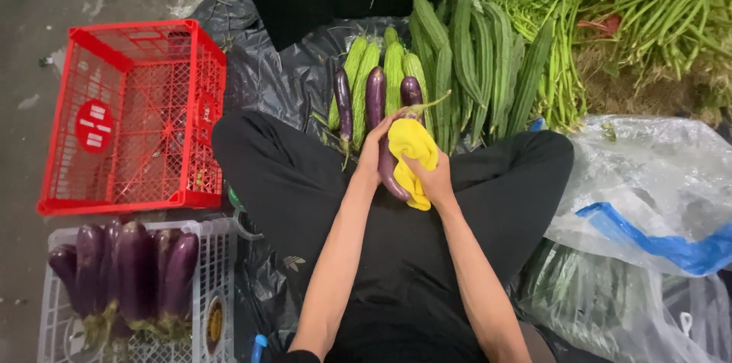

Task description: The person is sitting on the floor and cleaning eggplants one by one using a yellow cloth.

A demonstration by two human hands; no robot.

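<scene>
The site was a ground-level vegetable stall, of the street or wet-market kind. Produce lay sorted by type on black plastic sheeting (267,81) spread over bare concrete floor (30,43): ridged gourds (465,50), bitter gourds (393,65), long purple eggplants (374,96) and a heap of long beans (656,4). A white plastic crate (217,287) held more eggplants (137,271); 1 red crate (133,115) stood beside it. Clear plastic bags (648,180) lay alongside.
</scene>
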